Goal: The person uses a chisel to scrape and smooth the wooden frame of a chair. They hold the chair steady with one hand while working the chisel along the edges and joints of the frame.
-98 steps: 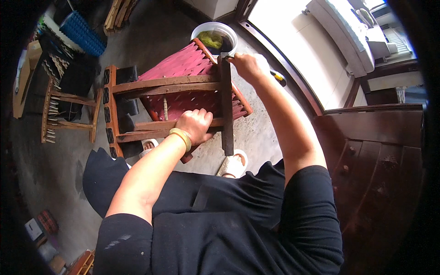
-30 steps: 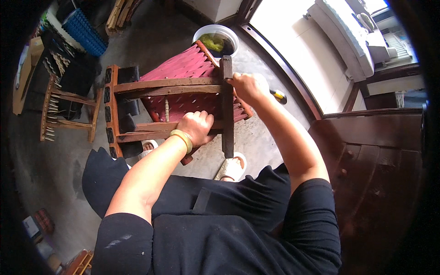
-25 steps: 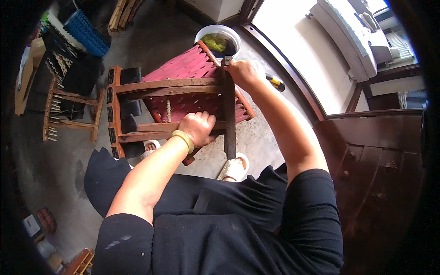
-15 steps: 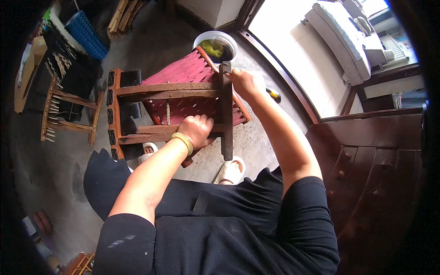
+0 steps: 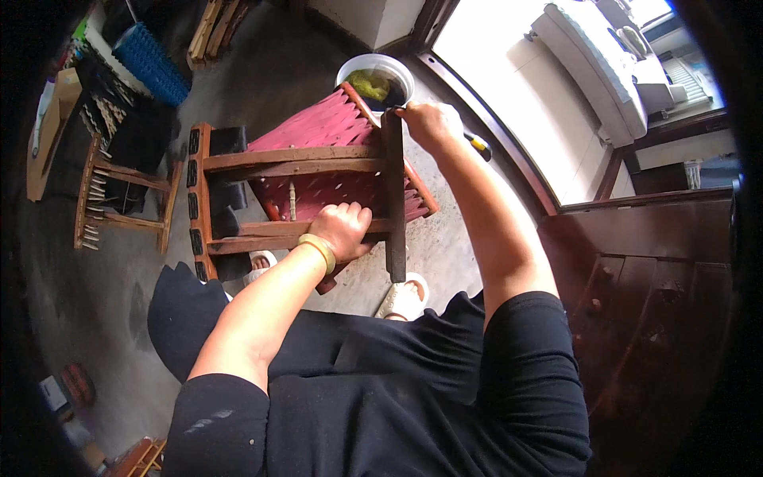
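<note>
A wooden folding stool frame (image 5: 294, 165) lies tilted in front of me, with dark straps along its left bar and a dark crossbar (image 5: 395, 199) on its right. My left hand (image 5: 343, 230), a yellowish bangle at its wrist, is closed round the stool's lower wooden bar. At the far end of the crossbar, my right hand (image 5: 433, 126) is closed with its fingertips pinched; a small dark thing shows there, too little of it to name. Under the frame is a seat woven of pink-red strips (image 5: 318, 123), edged with orange-brown wood.
A white bucket (image 5: 346, 71) with something yellow-green inside stands beyond the stool. A yellow-and-black handle (image 5: 478, 146) lies right of my right forearm. Another wooden frame with pale strap ends (image 5: 127, 219) stands left. Dark wooden panelling (image 5: 636, 318) and a doorway frame (image 5: 509, 147) are on the right.
My right hand has shifted slightly away from me at the crossbar's far end. My left hand keeps its hold on the bar, and the stool stays nearly in place.
</note>
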A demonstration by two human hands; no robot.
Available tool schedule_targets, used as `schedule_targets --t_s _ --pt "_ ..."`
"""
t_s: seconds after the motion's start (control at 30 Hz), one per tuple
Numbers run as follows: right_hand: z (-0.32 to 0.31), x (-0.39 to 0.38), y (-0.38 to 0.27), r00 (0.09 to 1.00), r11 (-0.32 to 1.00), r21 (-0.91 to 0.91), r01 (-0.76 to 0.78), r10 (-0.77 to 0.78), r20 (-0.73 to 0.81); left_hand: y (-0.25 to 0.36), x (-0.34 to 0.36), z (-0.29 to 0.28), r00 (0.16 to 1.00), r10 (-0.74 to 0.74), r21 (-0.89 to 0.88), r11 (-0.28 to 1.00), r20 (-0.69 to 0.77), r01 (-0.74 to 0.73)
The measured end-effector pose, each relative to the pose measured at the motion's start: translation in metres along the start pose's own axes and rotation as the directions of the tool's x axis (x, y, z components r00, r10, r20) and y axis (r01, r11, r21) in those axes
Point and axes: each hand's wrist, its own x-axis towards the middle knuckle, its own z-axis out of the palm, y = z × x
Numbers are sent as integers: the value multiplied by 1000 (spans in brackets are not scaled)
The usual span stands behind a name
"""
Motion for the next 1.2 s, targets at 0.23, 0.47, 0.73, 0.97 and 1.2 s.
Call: schedule_targets --t_s 0.23,0.47,0.73,0.97,1.2 --pt "-9 -52 -18 999 1000 17 -20 19 42 1 1 5 1000 -1 23 1000 12 1" --pt "-4 -45 -16 997 1000 3 26 -26 69 1 -2 2 1000 18 8 1000 11 -18" --pt "7 -8 -2 998 999 14 -32 33 -55 2 2 2 998 -2 4 1000 61 2" --pt "-10 -107 -16 996 997 -3 83 -83 -25 1 1 2 999 -7 1 1000 48 7" --pt "-2 -141 -19 981 987 9 161 -161 106 3 0 3 997 -1 36 999 83 -2"
